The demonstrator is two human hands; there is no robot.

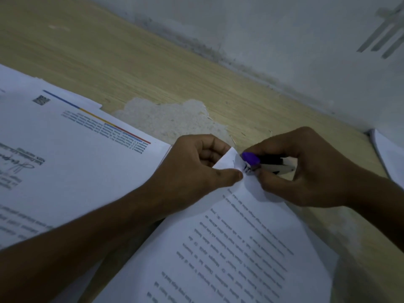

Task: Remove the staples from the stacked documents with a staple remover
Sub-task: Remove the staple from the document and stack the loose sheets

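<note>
A stapled document (236, 243) with printed text lies on the wooden table, its top corner lifted. My left hand (196, 169) pinches that corner between thumb and curled fingers. My right hand (306, 171) grips a staple remover (262, 164) with a purple top and a black and white body. Its metal jaws touch the paper corner right beside my left thumb tip. The staple itself is too small to make out.
A stack of other printed documents (65, 154) with a blue, yellow and red stripe lies to the left, under my left forearm. More white sheets (391, 158) sit at the right edge. The table top (153, 68) has a worn patch and meets a grey wall behind.
</note>
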